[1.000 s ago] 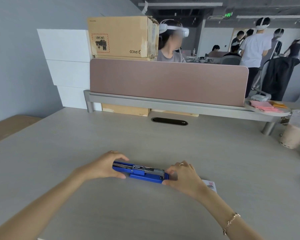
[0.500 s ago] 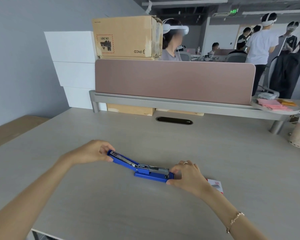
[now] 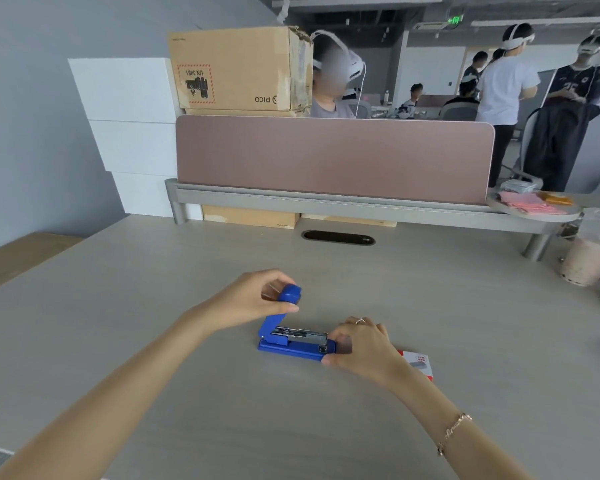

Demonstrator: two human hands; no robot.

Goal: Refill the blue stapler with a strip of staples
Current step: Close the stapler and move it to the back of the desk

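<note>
The blue stapler (image 3: 293, 344) lies on the grey desk (image 3: 153, 306) in front of me, its base flat. Its blue top cover (image 3: 284, 303) stands swung up almost upright at the left end, and the metal staple channel is exposed. My left hand (image 3: 257, 297) pinches the raised tip of the cover. My right hand (image 3: 359, 348) grips the right end of the base. A small red-and-white staple box (image 3: 418, 363) lies just right of my right hand, partly hidden by it. No loose staple strip shows.
A pink divider panel (image 3: 333, 157) on a grey rail crosses the back of the desk, with a cable slot (image 3: 338, 236) before it. Cardboard and white boxes stack at back left. A lidded drink cup (image 3: 589, 254) stands at the right edge. People stand beyond the divider.
My left hand has lifted the stapler's cover from lying nearly flat to almost upright. My right hand has stayed on the right end of the base.
</note>
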